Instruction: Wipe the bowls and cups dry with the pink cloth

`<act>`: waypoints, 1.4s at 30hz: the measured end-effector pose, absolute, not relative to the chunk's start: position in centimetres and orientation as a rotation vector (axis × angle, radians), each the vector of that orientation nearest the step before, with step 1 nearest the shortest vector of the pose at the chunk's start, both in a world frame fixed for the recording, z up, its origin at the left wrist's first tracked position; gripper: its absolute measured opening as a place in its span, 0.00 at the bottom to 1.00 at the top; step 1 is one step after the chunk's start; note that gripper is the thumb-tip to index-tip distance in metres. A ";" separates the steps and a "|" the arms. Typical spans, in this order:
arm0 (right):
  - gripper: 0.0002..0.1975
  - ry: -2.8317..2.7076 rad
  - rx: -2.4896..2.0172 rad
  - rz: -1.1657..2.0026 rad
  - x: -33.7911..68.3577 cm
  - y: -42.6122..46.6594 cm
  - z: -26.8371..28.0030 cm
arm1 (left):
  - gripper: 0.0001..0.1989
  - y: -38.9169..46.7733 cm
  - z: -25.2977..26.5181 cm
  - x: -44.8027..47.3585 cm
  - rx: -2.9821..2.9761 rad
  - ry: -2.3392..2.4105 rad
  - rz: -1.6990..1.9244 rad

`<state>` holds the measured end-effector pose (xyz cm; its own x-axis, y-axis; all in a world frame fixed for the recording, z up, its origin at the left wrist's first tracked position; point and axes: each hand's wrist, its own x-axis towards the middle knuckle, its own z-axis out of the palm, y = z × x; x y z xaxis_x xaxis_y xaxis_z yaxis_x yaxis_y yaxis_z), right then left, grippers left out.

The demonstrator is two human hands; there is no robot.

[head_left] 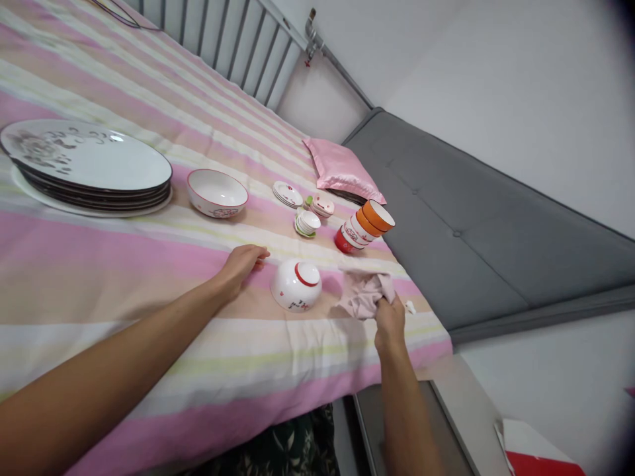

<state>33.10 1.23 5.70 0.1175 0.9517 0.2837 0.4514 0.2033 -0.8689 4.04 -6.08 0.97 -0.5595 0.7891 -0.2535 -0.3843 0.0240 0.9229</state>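
Observation:
A white bowl [290, 291] with a red foot ring and small red and dark markings lies upside down on the striped bedspread. My left hand [242, 268] is to the left of it, apart from the bowl, with fingers stretched out and nothing held. On the bowl's other side, my right hand [390, 318] grips a crumpled pale pink cloth [366, 294]. Beyond the cloth rises a tilted stack of bowls [364, 228], orange, white and red. A larger white bowl [218, 192] with a red rim stands upright farther left.
Large patterned plates [99, 158] are piled at the left. Small plates [288, 194], pink dishes [323, 206] and little white cups [308, 223] sit in the middle. A pink pillow [342, 165] lies against the grey headboard [446, 218]. The bed's edge [297, 396] runs along the front.

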 end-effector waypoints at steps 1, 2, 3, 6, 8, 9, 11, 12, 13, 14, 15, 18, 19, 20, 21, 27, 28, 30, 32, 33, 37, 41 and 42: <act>0.22 -1.478 -1.381 0.623 32.6 1.4 6.2 | 0.06 -6.1 0.9 4.0 0.441 1.414 1.687; 0.23 -1.478 -1.358 0.609 32.0 1.4 6.7 | 0.06 -6.1 0.9 4.0 0.440 1.413 1.691; 0.24 -1.492 -1.336 0.602 31.3 1.2 7.1 | 0.07 -6.1 0.9 4.0 0.439 1.414 1.693; 0.25 -1.741 -1.248 0.627 28.6 0.1 7.9 | 0.07 -6.2 1.0 4.0 0.441 1.417 1.696; 0.25 -2.070 -1.112 0.656 27.0 -0.9 8.1 | 0.06 -6.2 0.9 4.0 0.445 1.415 1.698; 0.26 -2.249 -1.038 0.653 26.4 -1.4 8.2 | 0.06 -6.2 0.9 4.0 0.447 1.415 1.698; 0.32 -2.550 -0.935 0.586 25.2 -2.3 8.3 | 0.06 -6.1 0.8 4.0 0.453 1.415 1.695; 0.36 -2.644 -0.912 0.548 24.8 -2.7 8.3 | 0.05 -6.1 0.8 4.1 0.458 1.415 1.692; 0.41 -2.700 -0.906 0.522 24.4 -2.9 8.3 | 0.05 -6.1 0.8 4.1 0.463 1.416 1.689; 0.44 -2.731 -0.909 0.518 24.0 -3.1 8.2 | 0.05 -6.1 0.8 4.1 0.467 1.418 1.684; 0.45 -2.757 -0.916 0.534 23.7 -3.1 8.1 | 0.05 -6.1 0.9 4.1 0.470 1.422 1.679; 0.45 -2.838 -0.957 0.523 22.8 -3.2 7.0 | 0.07 -6.2 1.0 4.2 0.466 1.432 1.663; 0.44 -2.850 -0.981 0.473 22.5 -3.2 6.6 | 0.07 -6.2 1.1 4.2 0.463 1.435 1.659; 0.44 -2.843 -1.017 0.405 22.2 -3.2 6.1 | 0.07 -6.2 1.1 4.2 0.462 1.436 1.656; 0.43 -2.819 -1.060 0.333 22.0 -3.3 5.6 | 0.07 -6.3 1.2 4.2 0.463 1.438 1.653; 0.38 -2.669 -1.336 0.038 20.5 -4.6 4.3 | 0.08 -6.4 1.2 4.2 0.483 1.435 1.649; 0.36 -2.651 -1.373 0.009 20.1 -4.9 4.5 | 0.08 -6.4 1.2 4.1 0.484 1.433 1.649; 0.32 -2.628 -1.438 -0.043 19.6 -5.6 5.0 | 0.08 -6.4 1.2 4.1 0.485 1.429 1.651; 0.27 -2.632 -1.492 -0.083 19.1 -6.1 5.8 | 0.08 -6.4 1.1 4.1 0.481 1.428 1.653; 0.24 -2.644 -1.510 -0.093 19.0 -6.3 6.3 | 0.08 -6.4 1.1 4.1 0.477 1.427 1.654; 0.18 -2.684 -1.458 -0.052 19.3 -6.4 7.4 | 0.06 -6.2 1.0 4.1 0.456 1.417 1.681; 0.26 -2.756 -1.277 0.063 20.2 -5.1 6.8 | 0.06 -6.1 0.6 4.1 0.454 1.397 1.717; 0.29 -2.783 -1.252 0.087 20.4 -4.6 6.6 | 0.07 -6.0 0.5 4.1 0.457 1.396 1.722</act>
<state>20.38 -4.64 6.57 -0.6601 0.7490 0.0573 0.7439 0.6624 -0.0881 4.11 -6.01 0.54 -0.5715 0.7897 -0.2231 -0.3814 -0.0148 0.9243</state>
